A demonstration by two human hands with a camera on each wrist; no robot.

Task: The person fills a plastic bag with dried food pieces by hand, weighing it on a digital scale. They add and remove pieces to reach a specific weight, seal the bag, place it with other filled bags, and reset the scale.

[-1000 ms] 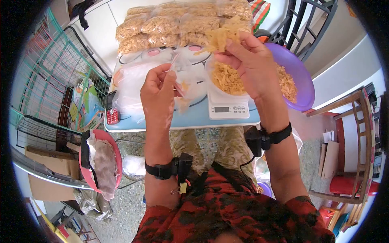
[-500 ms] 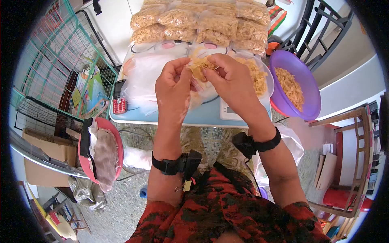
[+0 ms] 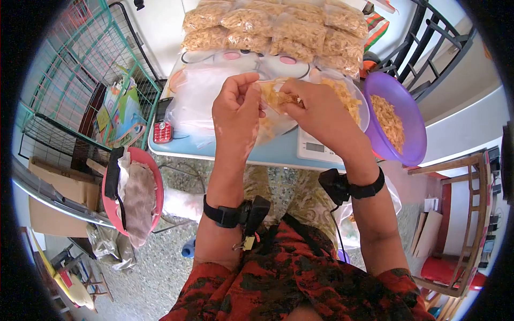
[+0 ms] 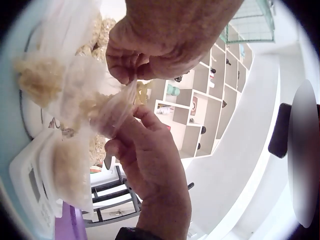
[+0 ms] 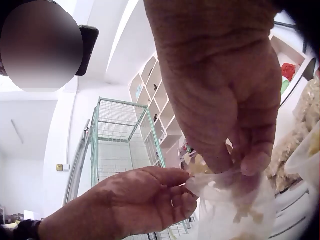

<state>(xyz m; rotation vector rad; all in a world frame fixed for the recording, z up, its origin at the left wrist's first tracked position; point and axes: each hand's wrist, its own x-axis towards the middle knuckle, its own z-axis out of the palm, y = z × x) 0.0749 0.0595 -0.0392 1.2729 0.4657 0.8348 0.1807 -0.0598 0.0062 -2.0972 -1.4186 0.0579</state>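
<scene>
In the head view my left hand [image 3: 234, 117] pinches the rim of a clear plastic bag [image 5: 212, 220] over the table. My right hand [image 3: 324, 112] is at the bag's mouth, holding a bunch of dried yellow flakes [image 3: 271, 97]. The right wrist view has the right fingers dipping inside the bag, loose flakes [image 5: 247, 216] below them. Beside the right hand, a clear bowl [image 3: 365, 119] of flakes rests on a white digital scale [image 3: 321, 153]. To the left on the table lies a pile of flat, clear bags [image 3: 195, 101].
Several filled bags [image 3: 246, 22] are stacked at the table's back. A purple basin [image 3: 415, 120] with more flakes stands right of the bowl. A red keypad phone [image 3: 163, 132] lies at the table's left edge, near a green wire cage [image 3: 115, 53]. A wooden chair [image 3: 471, 208] stands at right.
My right hand has carried the flakes leftward from above the bowl to the bag, and its fingers have entered the mouth. The left hand keeps its pinch on the bag. The head view has shifted.
</scene>
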